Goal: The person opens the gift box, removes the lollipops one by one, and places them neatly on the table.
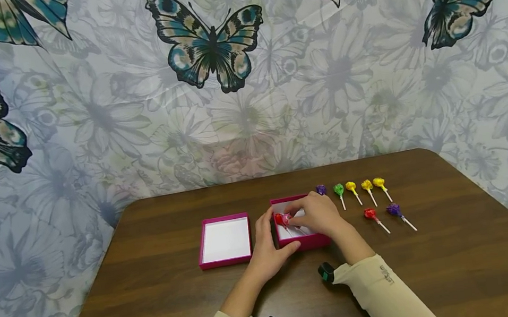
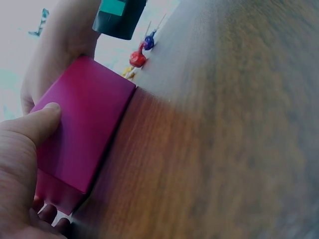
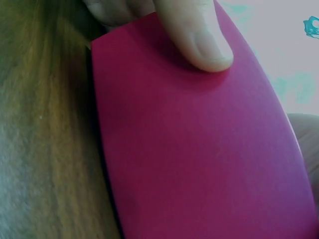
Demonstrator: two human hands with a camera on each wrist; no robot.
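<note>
A magenta box (image 1: 310,242) with a white inside stands uncovered on the table. My left hand (image 1: 265,253) grips its left corner, the thumb on the front wall and the fingers along the left side; the left wrist view shows this thumb (image 2: 49,117) pressed flat to the wall. My right hand (image 1: 318,213) reaches in over the right side and pinches a pink lollipop (image 1: 286,219) inside the box. Beside that one, a red lollipop (image 1: 279,219) lies in the box. In the right wrist view the box wall (image 3: 194,149) hides the right fingertips.
Left of the box lies a shallow magenta lid (image 1: 226,263), white side up. To the right, a back row has purple (image 1: 321,189), green (image 1: 338,189) and several yellow lollipops (image 1: 367,185). Nearer are a red lollipop (image 1: 370,213) and a purple lollipop (image 1: 393,209).
</note>
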